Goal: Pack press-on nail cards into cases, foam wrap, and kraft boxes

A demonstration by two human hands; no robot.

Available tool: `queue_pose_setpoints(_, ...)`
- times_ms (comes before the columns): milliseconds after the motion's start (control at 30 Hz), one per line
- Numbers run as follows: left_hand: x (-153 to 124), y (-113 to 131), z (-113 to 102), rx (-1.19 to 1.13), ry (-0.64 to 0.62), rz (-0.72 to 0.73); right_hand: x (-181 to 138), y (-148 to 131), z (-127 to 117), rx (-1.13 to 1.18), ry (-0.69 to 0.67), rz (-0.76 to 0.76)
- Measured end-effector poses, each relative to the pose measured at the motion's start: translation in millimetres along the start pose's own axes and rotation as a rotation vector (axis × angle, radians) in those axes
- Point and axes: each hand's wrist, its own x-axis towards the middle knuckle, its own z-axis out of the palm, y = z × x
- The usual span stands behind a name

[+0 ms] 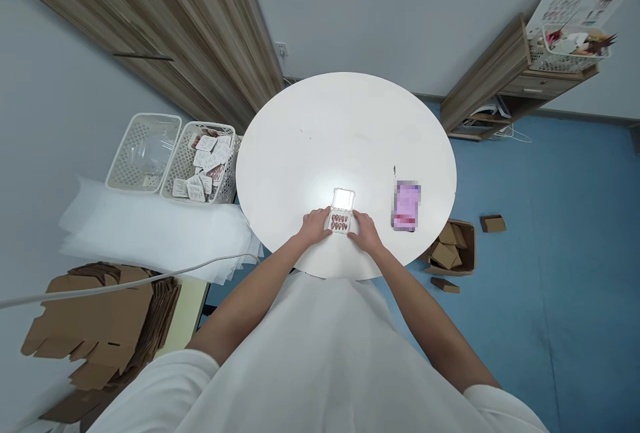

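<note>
A small clear hinged case lies near the front edge of the round white table, its lid folded back away from me. Two rows of glossy reddish-brown pieces that look like press-on nails show inside. My left hand holds the case's left side, fingers along the edge and thumb at the near corner. On the opposite side, my right hand grips it in the same way. The fingertips are partly hard to make out at this size.
A blurred-out purple phone-like item lies to the right on the table. At left stand two white baskets, one holding cards, beside white sheets and flattened cardboard boxes. A carton of boxes sits on the floor at right.
</note>
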Motion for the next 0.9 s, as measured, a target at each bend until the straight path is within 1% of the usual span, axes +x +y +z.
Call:
queue_pose_setpoints(100, -3, 4, 2, -0.085, 0.035, -0.049, 0, -1, -3, 0.079, 0.009, 0.033)
queue_pose_setpoints(167, -5, 3, 4, -0.216, 0.066, -0.092, -1, -2, -3, 0.188, 0.018, 0.110)
queue_pose_setpoints(267, -7, 0, 7, -0.461, 0.076, -0.182, -3, -2, -2, 0.415, -0.001, 0.264)
queue_pose_setpoints(333, -7, -1, 10, -0.574, 0.067, -0.210, -4, -2, 1, 0.534, -0.027, 0.307)
queue_pose_setpoints(433, -6, 1, 15, -0.676, 0.052, -0.184, -3, -3, 5, 0.586, -0.031, 0.290)
queue_pose_setpoints(633, -14, 6, 26, -0.867, 0.102, -0.183, -4, -5, 7, 0.515, -0.051, 0.230)
queue_pose_setpoints(767, -26, 6, 32, -0.974, 0.149, -0.229, -16, -7, 6, 0.510, -0.029, 0.199)
queue_pose_setpoints(833, -32, 6, 32, -1.000, 0.173, -0.259, -24, -10, 4, 0.517, -0.013, 0.177)
queue_pose_setpoints(900, -39, 5, 31, -1.021, 0.179, -0.259, -32, -14, 2, 0.520, 0.017, 0.160)
